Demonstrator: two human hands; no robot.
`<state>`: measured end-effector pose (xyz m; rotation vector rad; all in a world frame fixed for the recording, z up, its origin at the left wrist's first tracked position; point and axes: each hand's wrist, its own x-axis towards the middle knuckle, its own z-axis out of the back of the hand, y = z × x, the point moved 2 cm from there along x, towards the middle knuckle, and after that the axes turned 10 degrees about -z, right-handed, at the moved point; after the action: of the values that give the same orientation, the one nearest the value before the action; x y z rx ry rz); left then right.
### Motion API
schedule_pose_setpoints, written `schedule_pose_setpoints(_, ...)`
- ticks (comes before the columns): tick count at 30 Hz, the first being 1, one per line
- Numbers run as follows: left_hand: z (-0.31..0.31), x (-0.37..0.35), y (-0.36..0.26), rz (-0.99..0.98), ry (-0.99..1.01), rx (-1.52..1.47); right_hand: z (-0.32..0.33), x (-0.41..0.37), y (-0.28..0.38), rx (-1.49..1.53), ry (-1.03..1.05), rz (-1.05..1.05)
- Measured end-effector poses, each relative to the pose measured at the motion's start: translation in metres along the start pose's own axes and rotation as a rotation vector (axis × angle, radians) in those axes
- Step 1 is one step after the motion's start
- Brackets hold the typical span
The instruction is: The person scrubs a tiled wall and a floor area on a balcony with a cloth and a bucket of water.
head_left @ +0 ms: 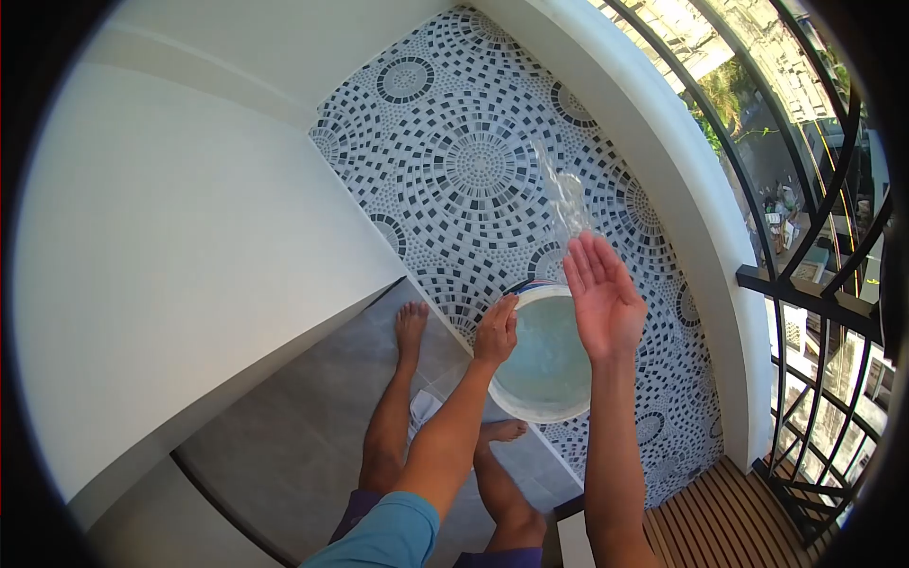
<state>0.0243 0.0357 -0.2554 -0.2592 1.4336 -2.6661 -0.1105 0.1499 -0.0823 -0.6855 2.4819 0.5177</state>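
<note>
Step in hand, as judged: wetting the mosaic floor [478, 161] by throwing water out of a bucket [544, 413] by hand. A clear, ragged stream of airborne water [566, 199] hangs just beyond the right fingertips, over the tiles.

State of hands: the right hand [609, 298] is open, palm up, fingers extended and close together, holding no object. The left hand [495, 329] is at the bucket's near-left rim, fingers lightly bent; whether it grips or merely rests there cannot be told.

Location: the bucket stands on the mosaic between and below the hands. In my judgement, the next move calls for lowering the right hand into the bucket water [542, 358], cupped, with the bucket kept steady.

Materials: the bucket is round and pale, probably plastic, with coloured markings on its outer far side; its contents look pale blue-green. The mosaic comprises small dark and light pieces set in concentric rings. A smooth white curved kerb [653, 142] borders it right of the hands, with dark metal railing [805, 308] beyond. Slatted, wood-like decking [734, 516] lies nearer the body, right of the right forearm.
</note>
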Motion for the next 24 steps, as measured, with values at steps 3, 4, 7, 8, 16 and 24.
schedule_pose_setpoints(3, -0.002, -0.002, 0.004, 0.006, -0.001, 0.005, -0.017, 0.004, 0.006, -0.146, -0.082, 0.075)
schedule_pose_setpoints(4, -0.003, 0.000, 0.002, -0.003, -0.010, 0.016, -0.002, 0.003, 0.001, -0.150, -0.172, 0.055)
schedule_pose_setpoints(7, 0.005, -0.005, 0.008, -0.040, -0.034, 0.057, 0.076, -0.006, -0.022, -0.205, -0.418, -0.012)
schedule_pose_setpoints(8, -0.002, -0.004, 0.007, -0.061, -0.037, 0.051, 0.110, -0.012, -0.028, -0.254, -0.498, -0.028)
schedule_pose_setpoints(16, 0.000, 0.000, 0.003, -0.036, -0.015, 0.035, 0.322, -0.054, -0.064, -0.185, -0.998, -0.108)
schedule_pose_setpoints(24, -0.001, 0.000, 0.005, -0.028, -0.014, 0.026, 0.263, -0.022, -0.051, 0.216, -0.862, -0.141)
